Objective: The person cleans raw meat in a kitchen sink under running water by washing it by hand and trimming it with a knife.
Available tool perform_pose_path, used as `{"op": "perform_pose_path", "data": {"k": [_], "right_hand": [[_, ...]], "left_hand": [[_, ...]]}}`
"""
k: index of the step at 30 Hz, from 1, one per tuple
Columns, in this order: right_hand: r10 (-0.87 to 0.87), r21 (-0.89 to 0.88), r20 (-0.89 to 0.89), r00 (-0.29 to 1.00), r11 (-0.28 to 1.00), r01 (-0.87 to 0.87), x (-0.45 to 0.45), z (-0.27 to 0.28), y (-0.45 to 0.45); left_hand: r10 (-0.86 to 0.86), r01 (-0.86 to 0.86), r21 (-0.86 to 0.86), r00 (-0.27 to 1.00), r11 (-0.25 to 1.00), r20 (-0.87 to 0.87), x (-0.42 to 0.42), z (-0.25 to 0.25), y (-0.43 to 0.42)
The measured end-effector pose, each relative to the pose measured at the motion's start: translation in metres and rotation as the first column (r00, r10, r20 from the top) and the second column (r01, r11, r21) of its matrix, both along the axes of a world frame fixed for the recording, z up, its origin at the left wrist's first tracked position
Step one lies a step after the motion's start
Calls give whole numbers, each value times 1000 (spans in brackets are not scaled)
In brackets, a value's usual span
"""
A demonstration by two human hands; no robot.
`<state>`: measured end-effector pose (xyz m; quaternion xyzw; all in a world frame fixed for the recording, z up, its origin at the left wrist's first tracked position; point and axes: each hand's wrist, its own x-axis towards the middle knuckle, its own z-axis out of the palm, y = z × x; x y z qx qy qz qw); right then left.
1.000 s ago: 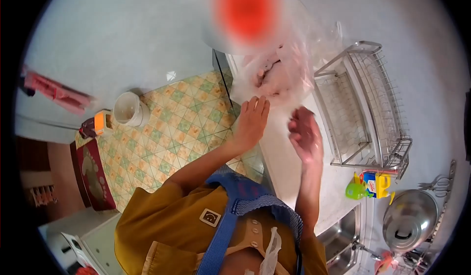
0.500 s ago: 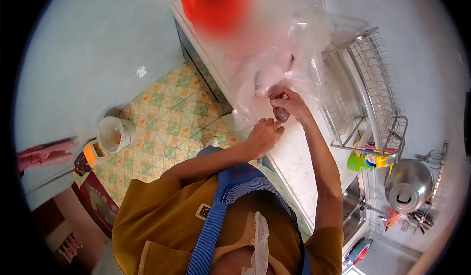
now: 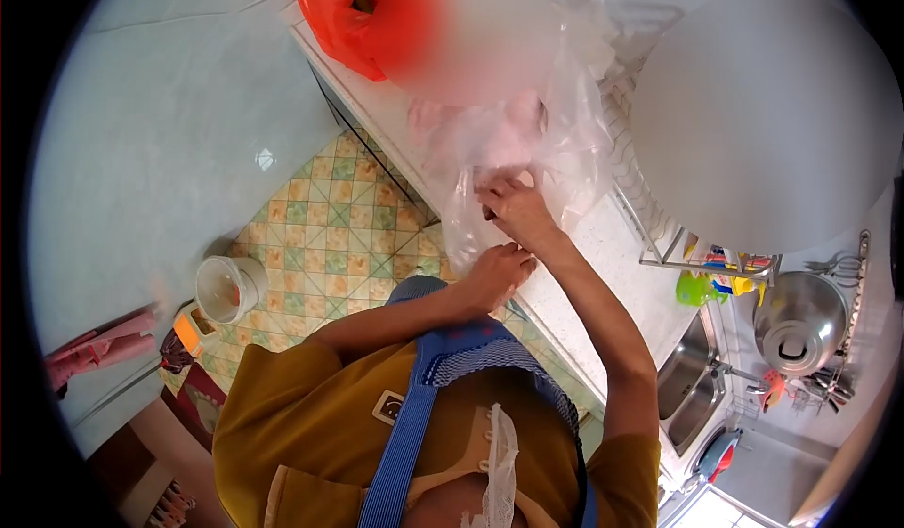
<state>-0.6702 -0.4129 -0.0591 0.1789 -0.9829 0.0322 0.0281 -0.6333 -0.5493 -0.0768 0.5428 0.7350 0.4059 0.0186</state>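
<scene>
A clear plastic bag [image 3: 576, 165] lies spread on the white counter, with pale pink meat [image 3: 499, 137] showing through it. My right hand [image 3: 521, 212] is over the bag's near part, fingers curled round a dark reddish-brown, glossy piece of meat [image 3: 488, 211]. Only a small bit of that piece shows; my fingers cover the rest. Just below, my left hand [image 3: 499, 276] is closed at the bag's near edge and appears to pinch the plastic. Its fingertips are close to my right wrist.
A red plastic bag [image 3: 330, 19] stands at the counter's far end. To the right are a wire dish rack [image 3: 650, 236], a green bottle [image 3: 697, 289], a sink [image 3: 687, 368] and a steel lid [image 3: 799, 325]. A white bucket [image 3: 226, 288] is on the tiled floor at left.
My right hand has moved left and slightly down with the dark piece, which is now mostly hidden. My left hand has shifted slightly down. The whole view has turned a little.
</scene>
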Motion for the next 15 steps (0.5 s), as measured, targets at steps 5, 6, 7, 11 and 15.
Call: {"op": "perform_pose_path", "data": {"k": [5,6,7,11,15], "right_hand": [[-20,-377,203,979,921,97,-7,22,12],[-26,-381,205,978,919,104,-7,20,15],[-80,-290,157,984,949,123,-5,19,20],[-105,-368,172,979,915,163,6,53,11],[-77,-643,257,963,731,230,33,77,8]], "left_hand": [[3,-2,-24,999,1000,43,-10,-1,-7],[-4,5,-29,999,1000,46,-12,-2,-8],[3,-1,-31,998,1000,62,-12,-2,-7],[7,-1,-79,997,997,74,-4,0,-2],[36,-23,-232,998,972,51,5,5,-1]]}}
